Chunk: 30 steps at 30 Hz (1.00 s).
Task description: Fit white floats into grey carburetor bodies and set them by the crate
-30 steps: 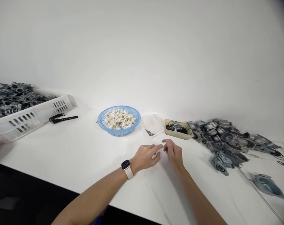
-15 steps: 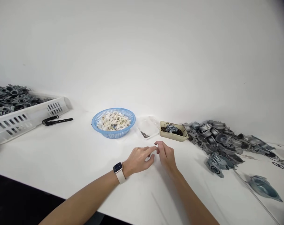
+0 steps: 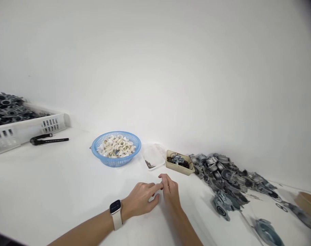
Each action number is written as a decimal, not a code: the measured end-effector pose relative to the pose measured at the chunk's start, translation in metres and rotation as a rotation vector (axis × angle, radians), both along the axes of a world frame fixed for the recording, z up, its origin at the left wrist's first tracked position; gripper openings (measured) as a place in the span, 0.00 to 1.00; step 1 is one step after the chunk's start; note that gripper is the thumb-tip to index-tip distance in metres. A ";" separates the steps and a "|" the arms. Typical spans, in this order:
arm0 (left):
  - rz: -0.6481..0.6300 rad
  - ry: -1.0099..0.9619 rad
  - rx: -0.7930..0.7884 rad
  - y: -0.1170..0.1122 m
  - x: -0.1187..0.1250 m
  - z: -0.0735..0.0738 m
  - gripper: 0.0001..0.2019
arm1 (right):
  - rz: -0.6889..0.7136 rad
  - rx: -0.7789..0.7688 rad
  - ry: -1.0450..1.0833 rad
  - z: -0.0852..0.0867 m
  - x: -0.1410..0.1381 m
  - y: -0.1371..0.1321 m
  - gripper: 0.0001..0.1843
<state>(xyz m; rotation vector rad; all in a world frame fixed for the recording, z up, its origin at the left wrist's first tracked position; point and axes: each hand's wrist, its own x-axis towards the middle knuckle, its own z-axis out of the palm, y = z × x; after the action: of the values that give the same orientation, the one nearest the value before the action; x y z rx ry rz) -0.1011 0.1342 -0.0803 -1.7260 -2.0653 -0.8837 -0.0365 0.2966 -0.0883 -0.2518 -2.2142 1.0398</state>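
Observation:
My left hand (image 3: 141, 200), with a pale smartwatch (image 3: 116, 209) on its wrist, rests on the white table (image 3: 55, 191) with fingers curled and fingertips meeting those of my right hand (image 3: 170, 191). The right hand's fingers are also bent, pinched toward the left fingertips. Whether anything small sits between them is too small to tell. A blue basket (image 3: 116, 148) of cream rings stands beyond the hands. To its right lie a clear bag (image 3: 152, 158) with dark small parts and a beige tray (image 3: 179, 162) of dark bits.
A heap of grey metal castings (image 3: 227, 177) spreads along the right side, with single castings (image 3: 267, 232) nearer me. A white slotted crate (image 3: 22, 128) of grey castings stands far left, a black watch strap (image 3: 46, 139) beside it. A tan rim (image 3: 309, 202) shows at the right edge.
The view has tilted up and swung right, so everything sits lower and further left. My hands have kept their fingertips together on the table.

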 end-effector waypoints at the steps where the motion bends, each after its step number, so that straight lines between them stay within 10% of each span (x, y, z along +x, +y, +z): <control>1: 0.001 -0.004 -0.001 0.000 0.000 0.000 0.17 | 0.008 -0.008 0.001 -0.001 0.000 0.000 0.27; 30: 0.084 -0.066 -0.066 0.000 -0.017 -0.006 0.16 | 0.009 0.007 -0.104 0.000 0.005 -0.001 0.17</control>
<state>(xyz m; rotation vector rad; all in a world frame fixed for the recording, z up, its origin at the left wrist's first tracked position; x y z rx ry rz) -0.1179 0.1345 -0.0862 -1.6500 -2.2156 -0.8668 -0.0315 0.2959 -0.0886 -0.2992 -2.3129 1.0453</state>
